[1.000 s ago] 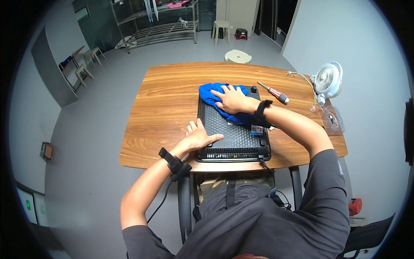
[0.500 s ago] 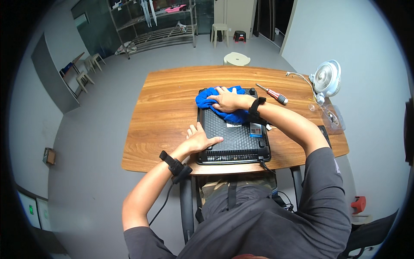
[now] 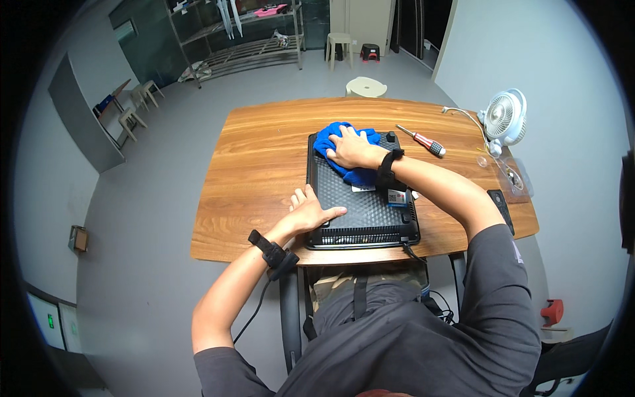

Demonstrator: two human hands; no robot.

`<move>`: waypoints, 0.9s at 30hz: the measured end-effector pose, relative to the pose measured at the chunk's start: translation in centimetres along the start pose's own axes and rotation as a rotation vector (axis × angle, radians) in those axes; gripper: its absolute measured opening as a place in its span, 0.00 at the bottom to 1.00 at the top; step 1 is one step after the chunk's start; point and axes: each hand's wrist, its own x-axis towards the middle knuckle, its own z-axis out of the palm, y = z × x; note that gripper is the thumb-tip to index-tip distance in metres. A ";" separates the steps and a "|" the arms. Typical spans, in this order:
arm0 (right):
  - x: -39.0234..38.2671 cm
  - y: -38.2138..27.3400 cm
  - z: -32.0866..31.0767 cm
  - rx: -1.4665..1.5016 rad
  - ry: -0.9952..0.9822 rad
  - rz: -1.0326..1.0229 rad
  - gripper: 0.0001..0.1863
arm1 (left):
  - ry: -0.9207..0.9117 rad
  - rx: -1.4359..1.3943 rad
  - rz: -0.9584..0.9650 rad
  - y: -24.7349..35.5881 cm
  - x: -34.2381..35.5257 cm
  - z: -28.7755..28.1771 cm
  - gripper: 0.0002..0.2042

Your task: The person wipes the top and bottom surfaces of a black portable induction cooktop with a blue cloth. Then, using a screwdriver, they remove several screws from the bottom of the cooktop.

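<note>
A flat black appliance, which looks like an induction cooker, lies with its textured, vented underside up near the table's front edge. My left hand holds it at the left edge, thumb across the underside, the other fingers at the side. Bunched on its far part is a blue cloth. My right hand presses into this cloth from above, fingers spread and slightly bent over the folds. The cloth and hand hide part of the far underside. A label shows just below my right wrist.
The wooden table also bears a red-handled screwdriver, a white fan, a clear plastic container and a black elongated object. A cord leaves the appliance's near right corner. Beyond stands a stool.
My right hand has shifted slightly on the blue cloth, which is bunched differently and covers less toward the right. My left hand stays at the appliance's edge. The whole view has shifted a little.
</note>
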 end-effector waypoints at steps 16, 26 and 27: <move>3.6 1.0 -1.5 0.059 -0.182 0.292 0.53 | -0.017 0.001 -0.008 -0.2 0.1 0.0 0.70; -3.2 3.9 -1.5 -0.065 -0.142 -0.027 0.56 | -0.052 0.010 -0.037 0.3 -0.2 -0.5 0.71; -4.2 3.6 -1.7 -0.059 -0.152 -0.022 0.55 | -0.053 0.018 -0.037 0.3 -0.2 -0.6 0.71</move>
